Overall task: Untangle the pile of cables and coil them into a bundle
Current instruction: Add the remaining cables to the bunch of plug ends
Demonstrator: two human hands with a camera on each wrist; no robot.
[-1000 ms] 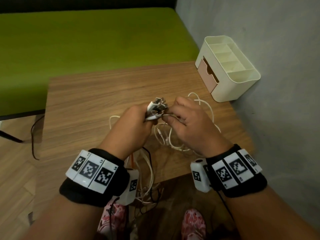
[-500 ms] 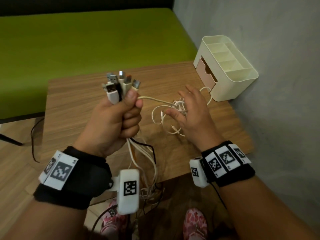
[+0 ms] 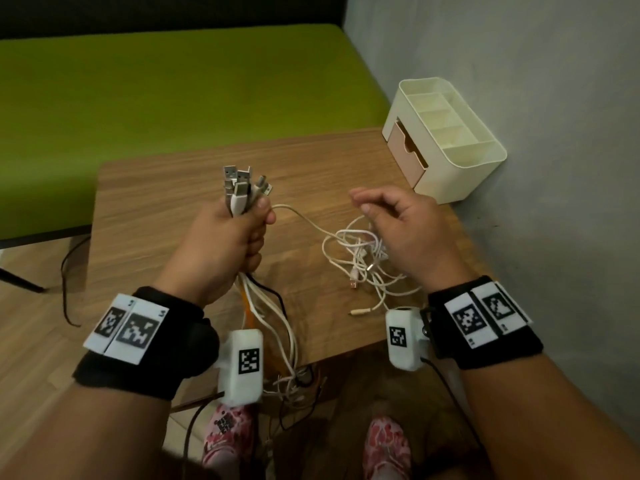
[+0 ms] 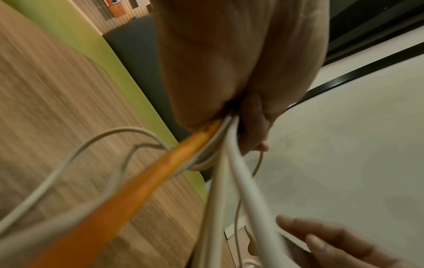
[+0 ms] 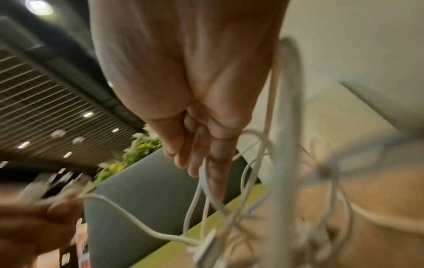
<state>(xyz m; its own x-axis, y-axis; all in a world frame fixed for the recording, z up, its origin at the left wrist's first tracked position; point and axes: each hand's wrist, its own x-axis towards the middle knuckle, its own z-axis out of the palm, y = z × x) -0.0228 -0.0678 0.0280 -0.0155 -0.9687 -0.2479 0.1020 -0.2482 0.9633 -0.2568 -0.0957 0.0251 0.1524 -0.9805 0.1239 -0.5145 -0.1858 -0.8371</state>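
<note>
My left hand grips a bundle of cables in its fist above the wooden table. Their USB plugs stick up out of the fist. White, orange and black strands hang from the fist over the table's near edge; the left wrist view shows the orange cable and white cables leaving my palm. One white lead runs from the fist to a tangle of white cables. My right hand is over that tangle, fingers nearly straight, loops draped on them.
A cream desk organizer with a pink drawer stands at the table's back right, against the grey wall. A green bench lies beyond the table. Loose cable ends dangle below the near edge, above pink slippers.
The hands, joined at the plugs a second ago, have parted. My left hand raised the plug bundle up and left; my right hand let go and moved right over the tangle.
</note>
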